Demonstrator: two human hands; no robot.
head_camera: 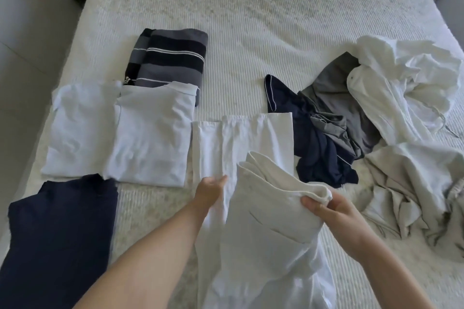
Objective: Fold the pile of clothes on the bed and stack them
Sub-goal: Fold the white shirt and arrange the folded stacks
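Here, left hand [211, 189]: fingers straight, pressing white trousers [241, 138].
Right hand [326, 211]: fingers pinching folded trouser edge.

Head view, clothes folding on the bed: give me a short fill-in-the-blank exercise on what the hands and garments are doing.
1. The right hand pinches a folded edge of the ____ trousers.
2. The left hand lies ____ on those trousers, fingers straight.
3. The striped garment lies folded, beyond the two ____ blue shirts.
4. The unfolded pile sits on the person's ____ side of the bed.

Missing words: white; flat; light; right
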